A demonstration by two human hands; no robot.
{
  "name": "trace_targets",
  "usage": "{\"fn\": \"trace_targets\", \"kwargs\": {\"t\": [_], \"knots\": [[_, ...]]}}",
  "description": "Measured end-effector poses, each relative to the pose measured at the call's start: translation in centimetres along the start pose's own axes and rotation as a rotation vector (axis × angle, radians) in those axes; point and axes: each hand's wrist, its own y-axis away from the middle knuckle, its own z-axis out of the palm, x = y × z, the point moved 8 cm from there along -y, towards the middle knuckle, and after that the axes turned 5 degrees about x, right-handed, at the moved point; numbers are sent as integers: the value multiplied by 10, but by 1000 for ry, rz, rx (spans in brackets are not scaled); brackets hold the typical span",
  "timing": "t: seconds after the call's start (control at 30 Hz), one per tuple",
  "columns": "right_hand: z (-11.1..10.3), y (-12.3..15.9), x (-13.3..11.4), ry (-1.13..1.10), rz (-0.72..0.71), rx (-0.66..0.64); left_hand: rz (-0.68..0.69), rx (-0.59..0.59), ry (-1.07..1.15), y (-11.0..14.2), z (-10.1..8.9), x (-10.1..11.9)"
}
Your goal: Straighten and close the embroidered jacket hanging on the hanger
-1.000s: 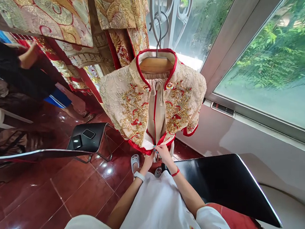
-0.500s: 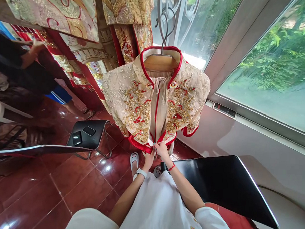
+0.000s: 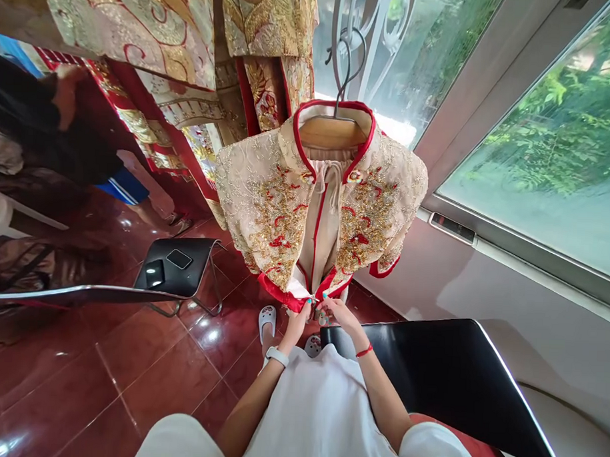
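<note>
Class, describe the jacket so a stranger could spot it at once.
Start at the large window on the right, then look left to the wooden hanger. On it hangs the cream jacket, with the left hand and right hand at its bottom edge. Unlike the garments to its left, it shows a red-edged stand-up collar and open front.

Our left hand pinches the beaded jacket's red hem; our right hand is just right, at the front edge.
</note>
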Motion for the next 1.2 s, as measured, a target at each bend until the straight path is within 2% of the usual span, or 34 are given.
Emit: {"fn": "trace_targets", "kwargs": {"t": [0.07, 0.1, 0.27, 0.4, 0.53, 0.83, 1.03, 1.2], "knots": [[1, 5, 9, -100, 75, -41, -4, -30, 5, 2, 2, 1], [3, 5, 9, -168, 68, -42, -5, -44, 9, 3, 3, 2], [13, -2, -15, -416, -137, 104, -24, -74, 32, 4, 5, 9], [20, 1, -27, -386, -228, 220, -34, -46, 51, 6, 3, 13], [22, 8, -28, -331, -281, 329, -52, -1, 76, 8, 1, 11], [23, 2, -12, -325, -195, 254, -198, -6, 199, 21, -10, 0], [21, 4, -12, -415, -227, 264, -171, 70, 266, 25, -4, 7], [23, 3, -7, -457, -169, 247, -328, 74, 445, 21, 6, -6]]}}
